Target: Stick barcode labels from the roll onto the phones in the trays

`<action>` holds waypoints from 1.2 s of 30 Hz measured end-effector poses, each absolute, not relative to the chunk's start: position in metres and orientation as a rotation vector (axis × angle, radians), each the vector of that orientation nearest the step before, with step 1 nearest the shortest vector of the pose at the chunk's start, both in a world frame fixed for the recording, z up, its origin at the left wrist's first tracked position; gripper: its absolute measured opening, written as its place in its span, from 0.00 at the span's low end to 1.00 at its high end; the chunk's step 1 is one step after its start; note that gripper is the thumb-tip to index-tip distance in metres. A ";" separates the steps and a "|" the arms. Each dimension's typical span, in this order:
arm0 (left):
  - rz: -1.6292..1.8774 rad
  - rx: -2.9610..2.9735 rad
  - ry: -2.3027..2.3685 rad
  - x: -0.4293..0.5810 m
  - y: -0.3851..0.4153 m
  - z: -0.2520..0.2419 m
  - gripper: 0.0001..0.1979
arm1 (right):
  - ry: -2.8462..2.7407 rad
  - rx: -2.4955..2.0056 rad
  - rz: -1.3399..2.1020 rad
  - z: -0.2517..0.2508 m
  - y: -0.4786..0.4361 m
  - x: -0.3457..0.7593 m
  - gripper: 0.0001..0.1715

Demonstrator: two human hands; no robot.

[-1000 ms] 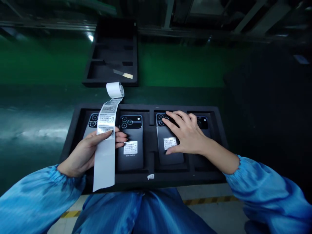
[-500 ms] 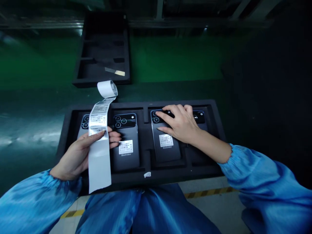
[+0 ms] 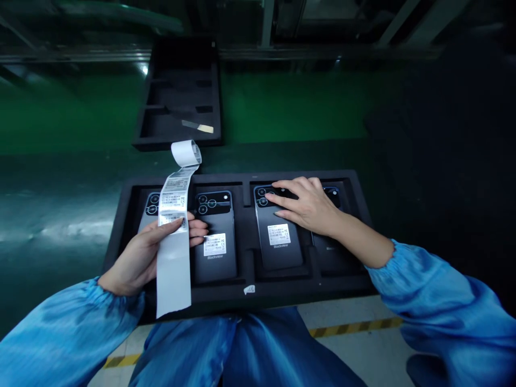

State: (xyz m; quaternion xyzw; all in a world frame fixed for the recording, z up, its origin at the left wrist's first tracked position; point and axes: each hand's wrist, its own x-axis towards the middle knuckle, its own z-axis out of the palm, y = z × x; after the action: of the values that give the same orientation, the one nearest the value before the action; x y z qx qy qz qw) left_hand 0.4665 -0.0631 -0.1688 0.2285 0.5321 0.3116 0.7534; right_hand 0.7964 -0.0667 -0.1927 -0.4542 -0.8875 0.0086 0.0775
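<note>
Several black Blackview smartphones lie face down in the slots of a black foam tray (image 3: 242,294). My left hand (image 3: 149,252) pinches a strip of white label backing paper (image 3: 173,269) over the second phone (image 3: 215,258), which bears a white label (image 3: 214,244). The strip's top end curls over. My right hand (image 3: 308,207) rests with fingers apart on the camera end of the third phone (image 3: 278,244), also labelled (image 3: 279,234). Its fingertips reach toward the fourth phone (image 3: 332,252), mostly hidden behind that hand. The first phone (image 3: 149,215) is partly hidden by the strip.
A second black foam tray (image 3: 179,97) lies farther off, with a silver-and-cream strip (image 3: 197,126) in it. Beneath lies a green floor. A small white scrap (image 3: 249,290) sits on the near tray's rim. Yellow-black floor tape (image 3: 355,327) runs below.
My right hand has slid toward the top of the third phone, uncovering its label and brand lettering. My left hand and the strip stay in the same grip.
</note>
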 end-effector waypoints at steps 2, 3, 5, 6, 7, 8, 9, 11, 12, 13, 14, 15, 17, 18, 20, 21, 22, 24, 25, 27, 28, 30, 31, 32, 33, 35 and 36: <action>0.675 0.494 1.150 0.467 -0.064 -0.169 0.10 | -2.654 -1.393 0.058 -0.190 -0.071 0.790 0.33; 0.675 0.495 1.151 0.468 -0.064 -0.169 0.09 | -2.652 -1.420 0.063 -0.189 -0.074 0.787 0.43; 0.679 0.497 1.164 0.468 -0.064 -0.169 0.08 | -2.649 -1.478 0.037 -0.188 -0.079 0.780 0.59; 0.681 0.499 1.172 0.468 -0.064 -0.169 0.08 | -2.650 -1.494 0.010 -0.188 -0.080 0.778 0.61; 0.683 0.499 1.181 0.468 -0.064 -0.169 0.08 | -2.652 -1.498 -0.018 -0.189 -0.081 0.776 0.59; 0.685 0.495 1.193 0.468 -0.064 -0.169 0.08 | -2.653 -1.493 -0.039 -0.190 -0.080 0.776 0.55; 0.686 0.493 1.205 0.469 -0.064 -0.169 0.08 | -2.649 -1.482 -0.056 -0.191 -0.079 0.776 0.52; 0.688 0.496 1.219 0.469 -0.064 -0.168 0.08 | -2.624 -1.455 -0.093 -0.195 -0.073 0.778 0.42; 0.688 0.498 1.217 0.470 -0.064 -0.167 0.08 | -2.610 -1.446 -0.107 -0.197 -0.070 0.780 0.35; 0.688 0.501 1.207 0.470 -0.064 -0.167 0.08 | -2.599 -1.439 -0.113 -0.198 -0.068 0.782 0.29; 0.690 0.506 1.196 0.470 -0.064 -0.166 0.08 | -2.593 -1.432 -0.112 -0.198 -0.066 0.784 0.24; 0.691 0.512 1.185 0.470 -0.064 -0.166 0.08 | -2.594 -1.426 -0.099 -0.198 -0.066 0.785 0.23; 0.692 0.520 1.169 0.470 -0.064 -0.166 0.07 | -2.629 -1.407 -0.043 -0.196 -0.068 0.788 0.33; 0.691 0.523 1.164 0.470 -0.064 -0.166 0.07 | -2.661 -1.391 -0.011 -0.194 -0.071 0.789 0.44; 0.689 0.523 1.156 0.469 -0.064 -0.167 0.08 | -2.722 -1.379 0.038 -0.191 -0.076 0.791 0.61; 0.688 0.521 1.153 0.469 -0.063 -0.168 0.08 | -2.743 -1.380 0.050 -0.189 -0.078 0.792 0.63; 0.688 0.520 1.151 0.468 -0.063 -0.168 0.08 | -2.756 -1.375 0.054 -0.189 -0.079 0.793 0.61; 0.692 0.520 1.153 0.468 -0.063 -0.168 0.08 | -2.754 -1.348 0.051 -0.189 -0.076 0.797 0.52; 0.692 0.520 1.157 0.469 -0.063 -0.167 0.08 | -2.744 -1.325 0.047 -0.190 -0.074 0.798 0.46; 0.695 0.521 1.167 0.470 -0.065 -0.165 0.07 | -2.709 -1.283 0.029 -0.193 -0.067 0.800 0.32; 0.694 0.521 1.170 0.470 -0.065 -0.164 0.07 | -2.686 -1.277 0.019 -0.194 -0.064 0.801 0.27; 0.691 0.520 1.163 0.470 -0.065 -0.166 0.07 | -2.651 -1.293 0.014 -0.196 -0.061 0.800 0.20; 0.688 0.521 1.155 0.470 -0.064 -0.168 0.07 | -2.645 -1.315 0.022 -0.195 -0.061 0.799 0.21; 0.689 0.521 1.142 0.469 -0.062 -0.171 0.07 | -2.645 -1.346 0.037 -0.195 -0.063 0.798 0.26; 0.695 0.515 1.122 0.468 -0.060 -0.174 0.07 | -2.651 -1.380 0.050 -0.193 -0.067 0.796 0.35; 0.705 0.470 1.002 0.466 -0.057 -0.178 0.07 | -2.661 -1.440 0.049 -0.188 -0.078 0.790 0.53; 0.714 0.443 0.927 0.466 -0.057 -0.177 0.06 | -2.656 -1.448 0.028 -0.187 -0.084 0.787 0.57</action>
State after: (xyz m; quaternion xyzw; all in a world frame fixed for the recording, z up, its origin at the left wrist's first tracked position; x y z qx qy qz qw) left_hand 0.4659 -0.0565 -0.1772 0.2075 0.4340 0.3340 0.8106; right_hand 0.7871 -0.0837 -0.1865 -0.4778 -0.8765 0.0094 0.0582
